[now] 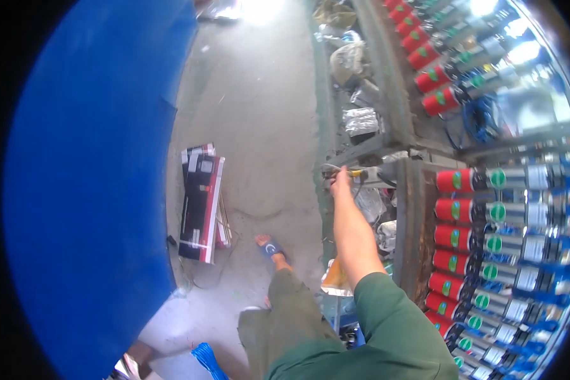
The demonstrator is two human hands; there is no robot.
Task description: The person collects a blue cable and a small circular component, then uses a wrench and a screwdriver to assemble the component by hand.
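Rack [413, 240] of worn metal stands on the person's right. Right hand [338, 182] stretched out to the rack's left edge, beside a yellow-and-dark piece [359, 173] lying between the fingers' side and the rack's post. Fingers look bent; blur hides the tips, so cannot tell whether they grasp the piece or only touch it. Left hand out of view. Handling, as a judgement: keep knuckles off the rack's frame, take the piece by its yellow part, move it slowly so nothing catches; standing nearer the rack would ease the long reach. Slippered foot [271, 248] on the floor, left of the rack. Labels next: red-ended tubes [455, 209] in rows on the rack, each bearing a green mark on its red end; along the lower row, round green stickers [497, 178] and white labels [538, 177]. Print there too small and soft to read. Flat boxes [199, 206], black, white and red, lie on the floor well left of the rack; printed panels, wording not legible.
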